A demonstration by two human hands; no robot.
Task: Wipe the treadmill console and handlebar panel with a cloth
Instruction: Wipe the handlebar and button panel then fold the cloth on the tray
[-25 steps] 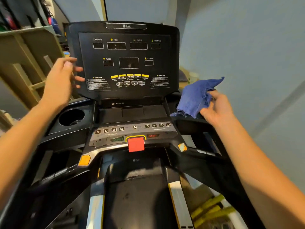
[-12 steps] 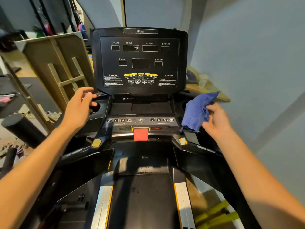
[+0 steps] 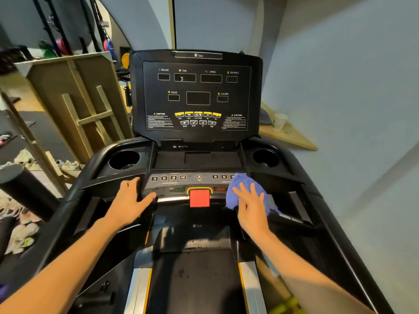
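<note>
The black treadmill console (image 3: 197, 98) stands upright ahead, its displays dark. Below it runs the grey handlebar panel (image 3: 181, 184), with numbered buttons and a red stop key (image 3: 199, 198) at its middle. A blue cloth (image 3: 240, 186) lies on the right end of this panel and hides the last buttons there. My right hand (image 3: 251, 205) presses flat on the cloth with fingers spread. My left hand (image 3: 131, 200) rests on the panel's left end, thumb pointing toward the red key, and holds nothing.
Round cup holders sit at the left (image 3: 123, 159) and right (image 3: 265, 157) of the console base. The belt (image 3: 195, 279) runs below me. A wooden frame (image 3: 74, 98), a black roller (image 3: 25, 189) and shoes lie left. A paper cup (image 3: 280, 121) stands on a shelf at right.
My right hand brought the cloth down from beside the console onto the panel's right end. My left hand dropped from the left cup holder to the panel's left end. The view pulled back.
</note>
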